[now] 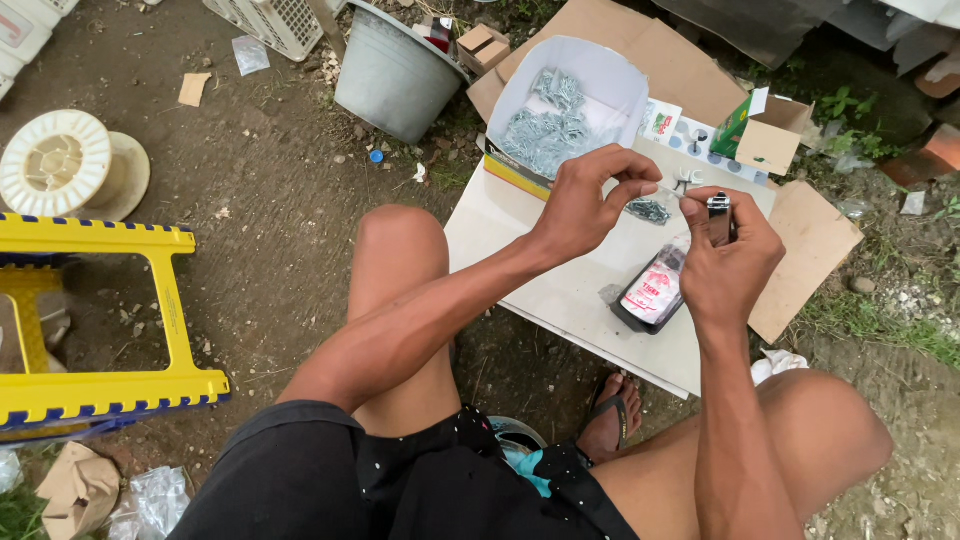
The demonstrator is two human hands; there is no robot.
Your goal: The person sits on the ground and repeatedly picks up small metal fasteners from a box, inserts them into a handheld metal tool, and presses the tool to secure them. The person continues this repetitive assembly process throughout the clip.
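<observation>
My left hand (590,200) pinches the top of a small clear plastic bag of metal screws (650,210) above a white board (520,250). My right hand (730,260) grips a cigarette lighter (719,218), held upright right beside the bag's edge. Under my right hand lies a black tray with a pink-and-white packet (652,292). Behind my hands, an open white box (600,75) holds several silver screws (545,130).
A grey bucket (395,70) stands at the back. A green-and-brown carton (765,130) sits at the board's far right. A yellow plastic stool (100,320) and a white spool (60,165) are at left. Flat cardboard (810,260) lies to the right. My knees flank the board.
</observation>
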